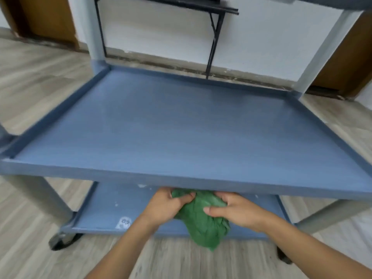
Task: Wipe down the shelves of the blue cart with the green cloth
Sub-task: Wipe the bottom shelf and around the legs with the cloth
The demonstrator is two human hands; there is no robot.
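Gripping green cloth two-handed: left hand and right hand are curling round it as I am holding it just beneath the middle shelf front rim. Risk: knuckles knocking that rim when reaching in; dangling tail snagging

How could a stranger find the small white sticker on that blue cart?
Start at the blue wheeled cart with grey legs and drop to its lowest shelf, under the wide middle one. Near that shelf's front edge, left of the crumpled green cloth, lies the small white sticker. Unlike the tiny white flecks behind it, it is bigger and carries dark marks.
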